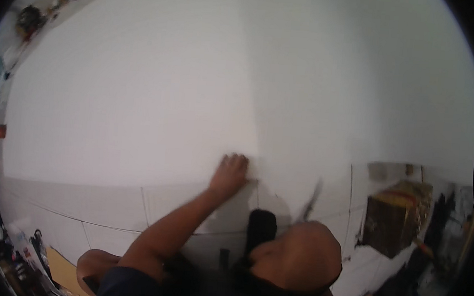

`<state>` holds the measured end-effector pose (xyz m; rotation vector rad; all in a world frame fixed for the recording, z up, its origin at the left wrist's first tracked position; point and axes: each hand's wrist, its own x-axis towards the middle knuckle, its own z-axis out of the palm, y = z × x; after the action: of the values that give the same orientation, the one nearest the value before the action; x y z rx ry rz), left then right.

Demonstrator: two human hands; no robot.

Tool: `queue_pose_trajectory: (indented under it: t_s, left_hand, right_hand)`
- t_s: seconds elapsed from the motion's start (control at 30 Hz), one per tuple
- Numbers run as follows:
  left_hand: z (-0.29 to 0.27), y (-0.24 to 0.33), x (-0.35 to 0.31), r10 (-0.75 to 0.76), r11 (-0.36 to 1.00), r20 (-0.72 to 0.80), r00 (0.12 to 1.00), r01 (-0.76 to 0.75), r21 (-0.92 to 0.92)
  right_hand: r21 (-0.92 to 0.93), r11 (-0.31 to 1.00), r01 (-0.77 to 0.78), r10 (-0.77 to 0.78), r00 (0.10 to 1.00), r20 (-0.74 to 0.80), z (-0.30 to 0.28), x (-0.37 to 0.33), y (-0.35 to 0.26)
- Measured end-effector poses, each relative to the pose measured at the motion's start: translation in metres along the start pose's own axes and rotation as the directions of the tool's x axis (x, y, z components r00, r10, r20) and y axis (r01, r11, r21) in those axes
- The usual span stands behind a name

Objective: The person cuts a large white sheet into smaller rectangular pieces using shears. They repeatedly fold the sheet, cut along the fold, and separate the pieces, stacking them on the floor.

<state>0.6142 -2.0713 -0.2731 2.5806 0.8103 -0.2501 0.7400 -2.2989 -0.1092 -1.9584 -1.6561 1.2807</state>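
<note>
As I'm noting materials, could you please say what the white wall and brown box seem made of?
White wall: possibly matte painted plaster, smooth without sharp reflections. Brown box: likely cardboard, from its flat sides and squared edges; finish blurred.

The large surface (pixel 141 96) is white on its left part, and toward the right it becomes a soft grey, slightly greenish. Below it, the tiles (pixel 104 204) are pale grey, and thin dark lines divide them into a pattern of panels. The box (pixel 388 226) on the right has a dull brown side, while its upper part is yellowish with a reddish band. The sleeve (pixel 129 285) is very dark, near to black, and the dark object (pixel 261 228) is black also. At lower left, the sheet (pixel 63 270) is yellowish tan. The small square (pixel 1 131) at the left edge is orange-red.
</note>
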Motion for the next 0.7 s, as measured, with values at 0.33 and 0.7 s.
queue_pose_trajectory:
  t_s: [0.33, 0.7]
  left_hand:
    - [0.001, 0.007, -0.012, -0.03, 0.966, -0.282, 0.959, -0.044, -0.253]
    - [-0.006, 0.029, -0.007, -0.142, 0.928, -0.323, 0.936, 0.013, -0.373]
  right_hand:
    - [-0.105, 0.972, 0.209, -0.184, 0.962, 0.202, -0.055, 0.003, -0.039]
    - [-0.129, 0.965, 0.228, -0.221, 0.973, 0.066, -0.046, -0.005, -0.031]
